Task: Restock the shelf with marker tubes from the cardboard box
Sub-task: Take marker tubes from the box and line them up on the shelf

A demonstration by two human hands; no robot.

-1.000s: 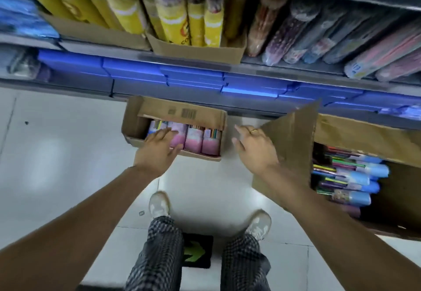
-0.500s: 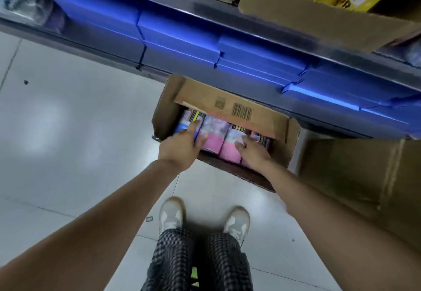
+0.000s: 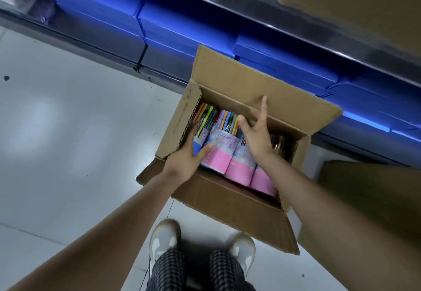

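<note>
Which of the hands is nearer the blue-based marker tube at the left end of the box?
Left. The left hand is curled around the blue-based marker tube, thumb on its front. The right hand hovers open above the pink-based tubes further right, apart from it.

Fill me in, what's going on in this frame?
A person stands over an open cardboard box on the floor beside a store shelf, reaching in with both hands. The left hand grips the blue-bottomed marker tube at the box's left end. The right hand hovers open, fingers spread, over the pink-bottomed marker tubes lined up next to it. No tube is out of the box yet. Blue boxes fill the low shelf behind.
</note>
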